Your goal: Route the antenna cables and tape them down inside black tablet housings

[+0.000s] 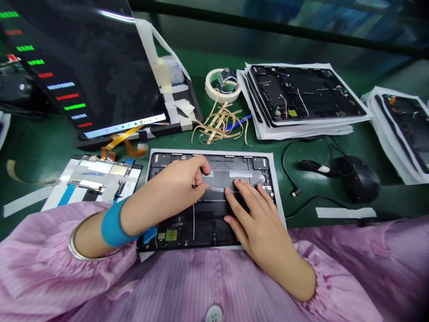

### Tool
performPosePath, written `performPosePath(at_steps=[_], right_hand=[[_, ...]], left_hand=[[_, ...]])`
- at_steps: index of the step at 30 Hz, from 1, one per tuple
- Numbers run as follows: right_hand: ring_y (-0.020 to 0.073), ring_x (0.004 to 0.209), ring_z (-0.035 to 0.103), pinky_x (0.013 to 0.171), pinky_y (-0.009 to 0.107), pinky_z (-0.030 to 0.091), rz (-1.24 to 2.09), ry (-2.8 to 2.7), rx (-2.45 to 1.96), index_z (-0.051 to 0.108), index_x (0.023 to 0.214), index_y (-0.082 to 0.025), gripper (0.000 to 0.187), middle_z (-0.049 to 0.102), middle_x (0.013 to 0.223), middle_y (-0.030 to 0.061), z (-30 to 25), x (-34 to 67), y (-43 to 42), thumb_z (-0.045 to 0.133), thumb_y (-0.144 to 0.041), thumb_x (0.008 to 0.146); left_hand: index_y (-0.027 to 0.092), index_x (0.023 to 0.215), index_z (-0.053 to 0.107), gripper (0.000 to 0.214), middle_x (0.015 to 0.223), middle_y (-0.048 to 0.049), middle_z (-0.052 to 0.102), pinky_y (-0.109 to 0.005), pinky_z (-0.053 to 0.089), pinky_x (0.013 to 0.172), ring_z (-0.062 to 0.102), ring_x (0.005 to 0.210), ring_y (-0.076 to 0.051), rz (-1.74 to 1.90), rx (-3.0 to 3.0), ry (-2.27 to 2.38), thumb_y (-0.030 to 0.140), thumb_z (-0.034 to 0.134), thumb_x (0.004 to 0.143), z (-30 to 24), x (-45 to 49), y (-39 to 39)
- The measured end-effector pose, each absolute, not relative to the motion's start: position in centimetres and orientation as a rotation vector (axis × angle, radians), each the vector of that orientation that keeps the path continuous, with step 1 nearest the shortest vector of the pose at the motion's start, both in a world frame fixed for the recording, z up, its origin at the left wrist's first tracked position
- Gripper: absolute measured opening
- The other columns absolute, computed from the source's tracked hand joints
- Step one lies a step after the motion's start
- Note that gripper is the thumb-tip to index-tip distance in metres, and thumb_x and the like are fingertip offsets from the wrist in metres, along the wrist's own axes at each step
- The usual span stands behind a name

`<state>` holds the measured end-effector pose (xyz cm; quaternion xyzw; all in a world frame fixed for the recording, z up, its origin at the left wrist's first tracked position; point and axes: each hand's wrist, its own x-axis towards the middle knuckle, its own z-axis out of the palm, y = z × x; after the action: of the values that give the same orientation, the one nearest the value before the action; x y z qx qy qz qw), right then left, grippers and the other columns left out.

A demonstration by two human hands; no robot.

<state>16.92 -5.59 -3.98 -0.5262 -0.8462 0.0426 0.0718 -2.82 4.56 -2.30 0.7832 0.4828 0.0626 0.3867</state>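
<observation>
Working over black tablet housing [208, 212], near side, centre, on white sheet [275, 176], likely against scratches | right hand [259, 219]: fingers spread, apparently steadying clear strip [217, 189] | left hand [189, 176]: fingers curled, cannot tell whether pinching; strip's left end unclear | right-hand housing stack [407, 129] cut off by frame

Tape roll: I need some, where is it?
In the head view, the tape roll sits upper centre, left of the stacked panels, behind the tangled strips.
</observation>
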Motion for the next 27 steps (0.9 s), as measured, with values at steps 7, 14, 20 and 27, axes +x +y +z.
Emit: performPosePath(at_steps=[7,14,20,27], right_hand=[[0.0336,0.124,0.047,0.101,0.057,0.037,0.079,-2.564,-1.599,0.052,0.13,-0.012,0.041,0.05,0.134,0.0207,-3.9,16.5,-5.5,0.044,-0.029,0.094],[0.0333,0.123,0.048,0.101,0.055,0.038,0.074,-2.594,-1.568,0.054,0.129,-0.012,0.041,0.052,0.131,0.0218,-3.6,15.1,-4.8,0.041,-0.032,0.095],[0.0326,0.127,0.045,0.103,0.054,0.036,0.105,-2.638,-1.537,0.053,0.13,-0.013,0.041,0.05,0.134,0.0223,-3.6,13.8,-4.0,0.039,-0.032,0.096],[0.0332,0.126,0.045,0.102,0.054,0.037,0.089,-2.661,-1.501,0.054,0.129,-0.012,0.04,0.05,0.133,0.023,-3.6,13.4,-3.7,0.04,-0.03,0.095]], left_hand=[[0.022,0.094,0.051,0.02,0.064,0.0048,0.057,-0.026,0.036,0.054,0.052,0.056,-0.012,0.111,2.074,1.23,0.019,0.047,0.075,-1.9,-3.8,4.7],[0.022,0.09,0.052,0.019,0.06,0.0059,0.056,-0.025,0.035,0.052,0.051,0.053,-0.011,0.095,2.048,1.258,0.017,0.048,0.072,-1.5,-4.4,5.1],[0.023,0.088,0.051,0.015,0.061,0.006,0.058,-0.025,0.034,0.051,0.053,0.055,-0.012,0.075,2.032,1.255,0.018,0.048,0.074,-1.5,-4.7,5.4],[0.021,0.088,0.052,0.014,0.067,0.0039,0.059,-0.026,0.034,0.056,0.053,0.059,-0.012,0.027,2.117,1.302,0.019,0.05,0.074,-1.5,-4.8,5.3]])
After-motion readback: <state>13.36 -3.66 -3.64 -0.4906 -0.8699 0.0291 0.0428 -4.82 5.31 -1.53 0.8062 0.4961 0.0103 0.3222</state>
